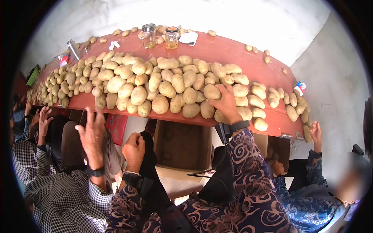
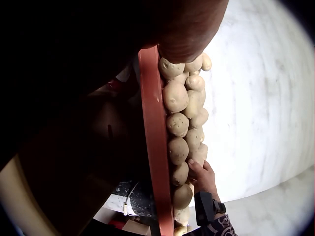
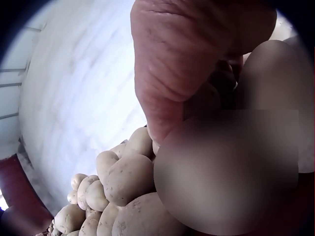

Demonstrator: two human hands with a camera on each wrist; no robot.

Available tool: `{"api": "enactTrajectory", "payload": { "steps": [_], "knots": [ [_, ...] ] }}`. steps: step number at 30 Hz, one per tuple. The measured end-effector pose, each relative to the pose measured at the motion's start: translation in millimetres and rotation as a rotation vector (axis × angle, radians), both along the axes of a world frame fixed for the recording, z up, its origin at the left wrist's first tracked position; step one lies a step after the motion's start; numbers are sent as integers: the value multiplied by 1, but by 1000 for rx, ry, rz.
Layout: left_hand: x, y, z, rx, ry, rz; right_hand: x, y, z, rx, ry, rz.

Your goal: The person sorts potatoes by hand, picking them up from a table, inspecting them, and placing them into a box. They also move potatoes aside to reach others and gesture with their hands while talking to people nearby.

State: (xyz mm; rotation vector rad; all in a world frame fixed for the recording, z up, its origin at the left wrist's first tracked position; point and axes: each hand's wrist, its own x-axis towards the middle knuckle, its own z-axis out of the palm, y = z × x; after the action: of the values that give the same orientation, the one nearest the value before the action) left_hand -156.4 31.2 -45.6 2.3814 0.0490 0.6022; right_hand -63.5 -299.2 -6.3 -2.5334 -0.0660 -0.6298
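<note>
Many yellow-brown potatoes (image 1: 167,89) lie heaped along the front of a red table (image 1: 274,73). The right hand (image 1: 228,105) reaches onto the heap, its thumb and fingers around a potato (image 1: 212,92) in the front part of the pile. The left wrist view shows this right hand (image 2: 203,178) at the potatoes from the side. In the right wrist view, the hand (image 3: 182,59) hides its fingertips beside a blurred potato. The left hand (image 1: 134,152) is curled above the dark-clothed knee, below the table edge, with nothing visible in it.
Two glass jars (image 1: 149,36) (image 1: 171,38), a metal flask (image 1: 74,49) and white tissue (image 1: 114,45) stand or lie behind the heap. An open cardboard box (image 1: 182,145) is under the table. People sit on both sides, a raised hand (image 1: 92,134) close at left.
</note>
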Motion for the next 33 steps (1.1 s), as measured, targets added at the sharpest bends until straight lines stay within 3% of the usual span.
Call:
{"api": "enactTrajectory", "payload": {
  "steps": [3, 4, 7, 12, 14, 16, 18, 23, 27, 32, 33],
  "knots": [
    [2, 1, -1, 0, 22, -9, -23, -1, 12, 402, -70, 145],
    [1, 1, 0, 0, 20, -8, -32, 1, 15, 402, -68, 140],
    [-1, -2, 1, 10, 22, -12, -61, 9, 22, 741, 125, 193],
    [0, -1, -4, 47, 20, -3, -90, 21, -1, 629, 70, 280],
    [2, 3, -12, 149, -56, -28, -97, 27, -13, 583, 88, 451],
    [2, 2, -13, 173, -53, 3, -102, 32, -11, 703, 271, 503],
    [0, 1, -10, 159, -15, 16, -103, 34, -4, 659, 509, 523],
    [2, -1, -8, 103, 46, 34, -106, 46, -18, 522, 702, 461],
    [1, -2, -9, 110, 39, 20, -102, 51, -40, 328, 738, 485],
    [1, -1, -10, 93, 48, 15, -100, 56, -50, 320, 803, 540],
    [1, -1, -9, 96, 55, 25, -102, 58, -48, 225, 835, 548]
  ]
}}
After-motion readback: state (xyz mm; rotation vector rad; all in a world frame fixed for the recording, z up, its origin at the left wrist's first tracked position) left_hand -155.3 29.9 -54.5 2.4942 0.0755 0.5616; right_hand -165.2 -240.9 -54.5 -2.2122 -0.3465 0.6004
